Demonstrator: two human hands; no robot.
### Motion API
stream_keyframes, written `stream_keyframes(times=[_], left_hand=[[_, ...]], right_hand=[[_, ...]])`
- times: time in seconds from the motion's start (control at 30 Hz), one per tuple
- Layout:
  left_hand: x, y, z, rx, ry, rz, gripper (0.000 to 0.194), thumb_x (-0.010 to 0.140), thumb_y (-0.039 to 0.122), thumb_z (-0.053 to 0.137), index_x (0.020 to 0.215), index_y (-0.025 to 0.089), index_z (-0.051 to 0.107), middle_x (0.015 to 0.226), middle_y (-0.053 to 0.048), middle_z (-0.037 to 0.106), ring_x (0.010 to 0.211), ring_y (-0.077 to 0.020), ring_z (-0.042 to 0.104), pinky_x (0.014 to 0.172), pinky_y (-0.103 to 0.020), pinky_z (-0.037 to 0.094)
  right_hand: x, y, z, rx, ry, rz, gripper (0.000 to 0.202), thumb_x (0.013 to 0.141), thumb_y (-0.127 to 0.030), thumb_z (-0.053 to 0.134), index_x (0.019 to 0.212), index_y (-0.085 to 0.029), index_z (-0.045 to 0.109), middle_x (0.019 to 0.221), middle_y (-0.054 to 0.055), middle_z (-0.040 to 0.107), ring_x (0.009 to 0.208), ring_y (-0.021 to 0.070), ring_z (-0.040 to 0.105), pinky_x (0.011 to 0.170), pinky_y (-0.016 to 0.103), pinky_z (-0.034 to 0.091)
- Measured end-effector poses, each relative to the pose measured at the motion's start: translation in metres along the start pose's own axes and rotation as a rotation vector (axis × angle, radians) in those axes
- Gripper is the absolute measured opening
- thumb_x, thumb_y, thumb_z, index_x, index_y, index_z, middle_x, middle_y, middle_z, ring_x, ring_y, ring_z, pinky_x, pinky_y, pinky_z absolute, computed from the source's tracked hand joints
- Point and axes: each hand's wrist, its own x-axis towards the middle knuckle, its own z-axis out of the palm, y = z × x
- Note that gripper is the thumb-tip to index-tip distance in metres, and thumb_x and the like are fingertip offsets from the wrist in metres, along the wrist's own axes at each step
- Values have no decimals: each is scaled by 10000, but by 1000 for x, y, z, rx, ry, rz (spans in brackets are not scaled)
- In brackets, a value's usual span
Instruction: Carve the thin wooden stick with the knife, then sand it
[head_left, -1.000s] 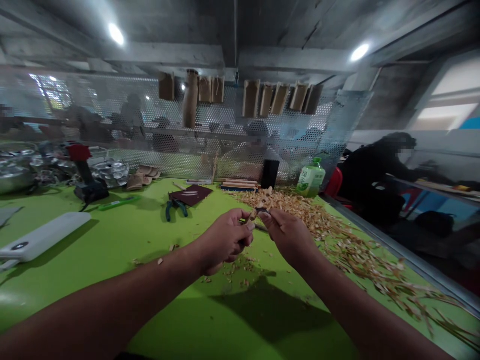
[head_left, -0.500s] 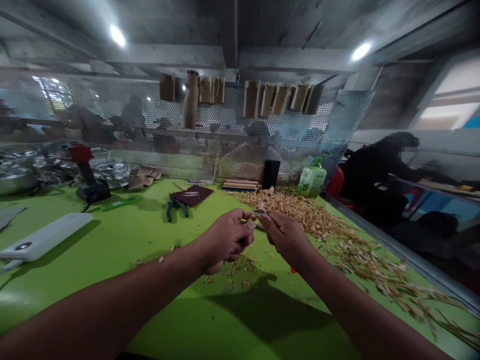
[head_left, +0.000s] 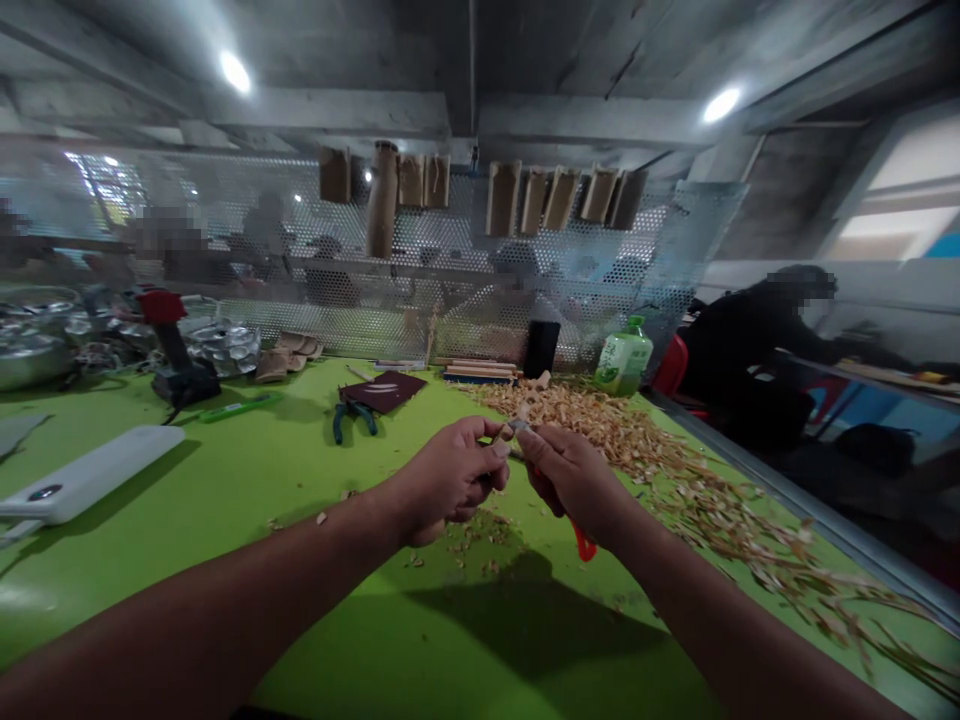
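My left hand point(head_left: 461, 475) is closed, its thumb and forefinger pinching a small piece of pale wood point(head_left: 507, 433), most of it hidden by the fingers. Close on its right, my right hand point(head_left: 566, 465) is wrapped round a red-handled cutting tool point(head_left: 584, 545), whose handle end sticks out below the palm. The tool's grey metal tip point(head_left: 519, 425) meets the wood between the two hands. Its exact kind is hidden by my fingers. Small wood chips point(head_left: 487, 535) lie on the green table point(head_left: 337, 640) beneath my hands.
A heap of wood shavings point(head_left: 600, 420) spreads along the right. Behind stand a green bottle point(head_left: 624, 358), pliers point(head_left: 354, 418) and brown sandpaper point(head_left: 394, 390). To the left are a cordless drill point(head_left: 176, 350) and a white block point(head_left: 97, 475). A person point(head_left: 757, 340) sits at right.
My right hand has turned slightly, so more of the tool's red handle shows beneath it. The left hand stays almost where it was, still pinching the wood.
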Motion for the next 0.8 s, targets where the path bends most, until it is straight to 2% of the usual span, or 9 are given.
stream_keyframes(times=[0.07,0.1,0.27,0.4,0.5,0.63,0.8], left_hand=[[1,0,-1,-1,-7,17,166,904,288,517,1045,209,480,731,41,563,336,2,240,292,-126,155],[1,0,-2,-3,-9,32,159,905,289,517,1037,206,486,764,33,573,339,5,248,291,-125,167],[1,-1,-3,-12,-17,75,125,899,286,530,971,186,515,829,23,563,353,13,281,288,-119,215],[1,-2,-3,-34,-30,69,116,896,277,527,970,188,520,799,30,547,352,14,265,288,-115,196],[0,-2,-3,-51,-33,60,107,888,265,534,963,191,516,763,42,531,343,13,240,283,-118,167],[-1,-1,-2,-45,-10,46,94,887,249,534,952,184,511,712,53,510,338,8,225,282,-125,154],[-2,1,-1,-25,9,26,82,893,231,519,956,181,503,682,60,497,332,6,224,285,-128,159]], right_hand=[[0,-1,0,57,-27,25,457,884,-616,393,639,-231,402,430,-72,397,331,86,319,349,228,255],[1,0,-1,25,-1,10,461,881,-619,395,635,-229,402,435,-69,401,340,86,327,356,228,255],[2,2,-9,-395,222,-134,468,903,-595,372,628,-219,422,511,-27,459,464,114,418,463,240,277],[-1,-2,-11,-611,272,-160,437,928,-555,336,696,-217,489,590,-2,513,548,141,469,518,251,262],[-4,-6,-10,-691,300,-149,427,934,-546,325,754,-219,533,616,8,540,569,153,480,523,257,236],[-3,-5,-8,-656,272,-157,426,936,-541,332,701,-218,479,593,-2,520,540,143,448,516,257,233],[2,2,-4,-411,115,-152,471,930,-586,323,635,-227,401,514,-23,464,484,128,421,481,252,244]])
